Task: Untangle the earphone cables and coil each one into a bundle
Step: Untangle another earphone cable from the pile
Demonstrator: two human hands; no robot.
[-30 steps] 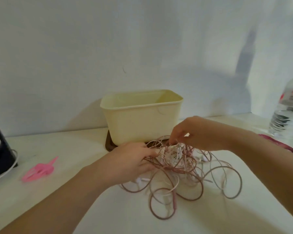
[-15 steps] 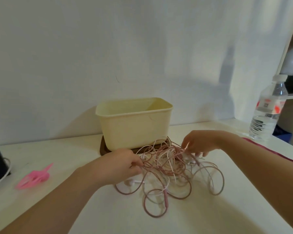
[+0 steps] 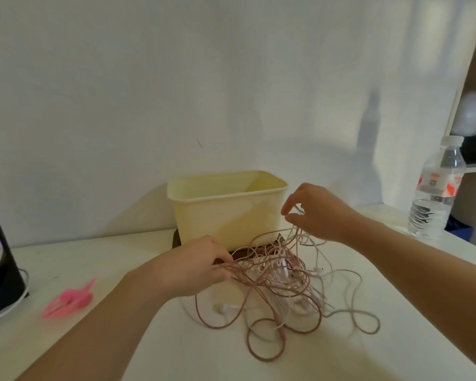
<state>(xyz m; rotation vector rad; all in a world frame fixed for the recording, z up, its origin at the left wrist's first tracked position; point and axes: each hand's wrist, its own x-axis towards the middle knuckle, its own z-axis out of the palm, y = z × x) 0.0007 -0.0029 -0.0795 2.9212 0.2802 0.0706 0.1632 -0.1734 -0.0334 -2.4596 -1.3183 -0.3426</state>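
A tangle of pink and white earphone cables (image 3: 280, 287) lies on the white table (image 3: 396, 339) in front of a cream tub. My left hand (image 3: 195, 266) pinches several pink strands at the tangle's left side, low over the table. My right hand (image 3: 313, 213) is raised beside the tub's right corner and pinches a few thin strands, which hang down from its fingertips into the pile. Loose loops spread toward me and to the right. A white earbud (image 3: 226, 307) lies at the pile's left front.
The cream plastic tub (image 3: 228, 207) stands on a dark brown base (image 3: 176, 239) just behind the cables. A pink clip (image 3: 68, 299) lies at left, a black device (image 3: 0, 273) at the far left edge. A water bottle (image 3: 437, 188) stands at right near a shelf.
My right hand has lifted up and away from the pile, drawing strands up with it. My left hand stays holding the left side. The camera view has tilted upward.
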